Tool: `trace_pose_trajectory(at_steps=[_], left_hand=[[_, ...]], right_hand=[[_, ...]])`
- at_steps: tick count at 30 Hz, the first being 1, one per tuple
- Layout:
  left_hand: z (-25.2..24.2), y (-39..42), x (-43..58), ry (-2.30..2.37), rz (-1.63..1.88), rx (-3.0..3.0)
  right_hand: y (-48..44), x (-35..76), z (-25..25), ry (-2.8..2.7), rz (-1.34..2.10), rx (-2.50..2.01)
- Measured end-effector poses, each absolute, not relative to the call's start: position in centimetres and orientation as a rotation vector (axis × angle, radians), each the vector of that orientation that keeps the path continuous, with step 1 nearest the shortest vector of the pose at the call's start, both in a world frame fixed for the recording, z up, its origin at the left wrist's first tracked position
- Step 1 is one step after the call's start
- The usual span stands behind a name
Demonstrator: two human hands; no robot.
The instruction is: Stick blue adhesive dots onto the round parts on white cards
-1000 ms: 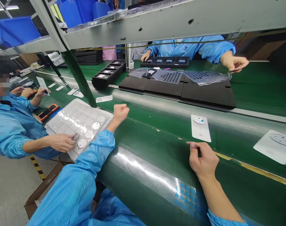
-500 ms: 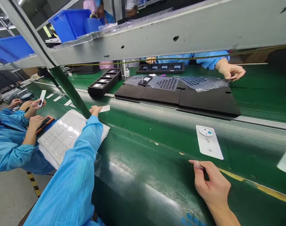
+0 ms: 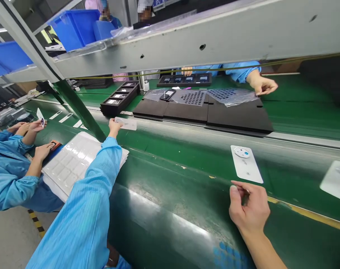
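My left hand point(image 3: 114, 127), at the end of a blue sleeve, reaches far over the green conveyor belt point(image 3: 186, 175) and pinches the near end of a white card point(image 3: 127, 123), lifting it. My right hand point(image 3: 249, 209) rests on the belt's near edge with fingers curled; something small seems pinched between thumb and forefinger, too small to name. Just beyond it lies a white card with a round disc on it point(image 3: 246, 163). A stack of clear blister trays point(image 3: 71, 162) sits under my left arm.
A person in blue on the left holds a white card point(image 3: 41, 116) and touches an orange item point(image 3: 54, 145). Across the belt, another person's hand point(image 3: 263, 86) holds plastic film over black foam pads point(image 3: 206, 112). Black trays point(image 3: 118, 98), blue bins point(image 3: 74, 22), another card at the right edge point(image 3: 336, 181).
My left arm stretched out from the blister tray to the far white card and picked it up. My right hand stayed at the belt's edge. The view tilted up.
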State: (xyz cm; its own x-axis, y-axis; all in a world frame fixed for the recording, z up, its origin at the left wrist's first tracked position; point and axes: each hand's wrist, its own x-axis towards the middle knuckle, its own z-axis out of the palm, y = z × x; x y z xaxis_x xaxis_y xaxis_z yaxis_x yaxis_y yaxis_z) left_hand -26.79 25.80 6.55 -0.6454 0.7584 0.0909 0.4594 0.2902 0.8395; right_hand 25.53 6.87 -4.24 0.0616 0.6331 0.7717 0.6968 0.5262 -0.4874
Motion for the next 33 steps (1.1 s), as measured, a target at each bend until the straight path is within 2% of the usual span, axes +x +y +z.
trace_pose_trajectory(at_steps=[6,9,12,16,19,25,33], left_hand=[[8.5,22.1,-15.5,1.636,1.354,1.413],[7.1,16.4,-8.6,1.144,1.048,1.622],[5.0,9.1,-3.6,0.763,0.628,1.798],[1.7,1.7,-0.8,0.866,0.302,1.928],[-0.3,-0.7,-0.3,0.960,0.210,2.142],[-1.5,-0.9,-1.2,0.899,0.149,2.374],[-1.8,-0.2,-2.8,0.765,0.240,2.395]], right_hand=[[6.8,25.2,-3.1,-1.593,-0.120,-1.200],[4.9,25.4,-1.6,-1.581,-0.073,-1.359],[1.6,26.0,-0.1,-1.603,0.300,-1.379],[-3.1,27.0,0.1,-1.393,0.965,-1.374],[-5.4,27.7,-1.4,-1.263,1.183,-1.359],[-7.3,27.9,-3.6,-1.351,1.318,-1.400],[-7.2,26.7,-2.8,-1.395,1.254,-1.402]])
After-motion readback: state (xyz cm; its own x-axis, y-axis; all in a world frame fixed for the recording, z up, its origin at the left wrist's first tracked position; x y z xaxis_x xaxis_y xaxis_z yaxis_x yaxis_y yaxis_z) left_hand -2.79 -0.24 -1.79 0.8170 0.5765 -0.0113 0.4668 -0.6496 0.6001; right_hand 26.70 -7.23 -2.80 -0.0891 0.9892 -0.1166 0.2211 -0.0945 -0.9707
